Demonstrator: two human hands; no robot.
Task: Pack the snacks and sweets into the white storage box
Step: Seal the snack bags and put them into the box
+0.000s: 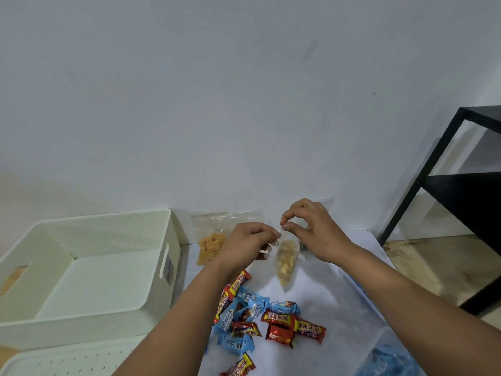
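The white storage box (pixel 173 240) stands at the left with nothing visible inside. A clear bag of pale yellow snacks (pixel 286 263) hangs over the white table. My left hand (pixel 246 245) and my right hand (pixel 311 229) each pinch its top edge. A bag of orange stick snacks (pixel 210 246) leans on the wall behind my left hand. A dark red packet (pixel 264 255) peeks out under my left hand. Red and blue wrapped sweets (pixel 271 321) lie in a pile near the table's front.
The box's white perforated lid (pixel 67 360) lies at the lower left. A black metal shelf frame (pixel 444 191) stands at the right on the floor. A blue plastic wrapper (pixel 387 362) sits at the lower right edge of the table (pixel 339 294).
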